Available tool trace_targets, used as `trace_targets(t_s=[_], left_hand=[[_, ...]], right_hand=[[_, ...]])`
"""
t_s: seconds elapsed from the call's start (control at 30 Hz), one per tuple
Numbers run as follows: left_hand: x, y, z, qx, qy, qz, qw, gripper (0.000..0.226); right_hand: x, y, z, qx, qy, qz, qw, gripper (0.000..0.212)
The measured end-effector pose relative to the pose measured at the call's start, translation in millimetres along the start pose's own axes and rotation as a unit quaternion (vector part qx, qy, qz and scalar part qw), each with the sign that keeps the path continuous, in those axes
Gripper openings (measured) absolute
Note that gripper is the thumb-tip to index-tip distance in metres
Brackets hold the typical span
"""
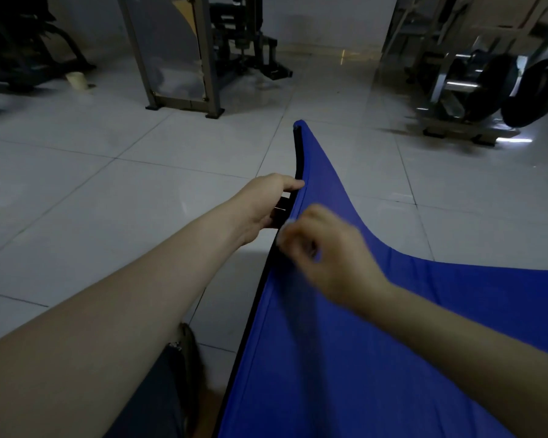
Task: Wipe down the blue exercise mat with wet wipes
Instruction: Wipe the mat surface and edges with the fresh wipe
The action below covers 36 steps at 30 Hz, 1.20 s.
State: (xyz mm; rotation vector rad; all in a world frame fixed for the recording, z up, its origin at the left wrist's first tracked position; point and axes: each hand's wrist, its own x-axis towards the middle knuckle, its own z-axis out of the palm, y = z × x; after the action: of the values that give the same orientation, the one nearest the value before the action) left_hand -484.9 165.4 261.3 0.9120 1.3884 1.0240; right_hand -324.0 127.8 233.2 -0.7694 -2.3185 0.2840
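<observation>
While the left hand (263,202) pinches the blue mat (345,358) edge, the right hand (329,259) clutches a wipe (287,222) against it.

left grip (266,200) pinching (thumb on top), right grip (326,254) curled, blurred

- Mat (345,343): plain royal blue on top, no print. Black trim and black underside along its left border.
- Wipe (288,223): at the mat's left edge. Looks white, though blur makes the shade uncertain.
- Floor (108,216): around the mat. Glossy pale grey-white tiles with thin dark grout lines in a square grid.
- Frame (178,58): beyond the mat's tip, to the left. Dull grey metal with a tan panel.
- Weight plates (532,90): right of the mat's tip. Black, on silver-grey bars.
- Machine (19,42): far left of the mat. Black.
- Cup (76,80): beside that machine. Cream.
- Trousers (159,390): left of the mat's near end. Dark grey.
</observation>
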Motion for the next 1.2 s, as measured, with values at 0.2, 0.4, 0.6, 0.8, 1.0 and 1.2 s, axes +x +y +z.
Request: trace_targets(t_s=[0.2,0.4,0.6,0.8,1.0,1.2], left_hand=[[-5,-3,-7,0.203,-0.141,-0.053,0.967,0.037],[-4,-8,-15,0.239,-0.097,-0.022,0.966,0.023],[-4,-6,-9,0.207,-0.069,-0.003,0.976,0.023],[-1,-1,-5,0.164,-0.058,0.01,0.985,0.019],[12,-4,-9,0.117,0.033,0.026,0.992,0.031],[6,-1,7,0.051,-0.063,-0.01,0.997,0.02]], right_hand=[[-3,23,6,-0.007,0.025,0.109,0.994,0.007],[-42,-29,20,0.071,-0.103,0.006,0.992,0.008],[-20,-19,15,0.017,-0.068,-0.049,0.996,0.011],[7,5,11,-0.006,0.04,0.066,0.997,0.011],[-18,-33,16,0.076,-0.092,-0.058,0.991,0.015],[24,29,-10,-0.02,0.071,0.105,0.992,0.012]])
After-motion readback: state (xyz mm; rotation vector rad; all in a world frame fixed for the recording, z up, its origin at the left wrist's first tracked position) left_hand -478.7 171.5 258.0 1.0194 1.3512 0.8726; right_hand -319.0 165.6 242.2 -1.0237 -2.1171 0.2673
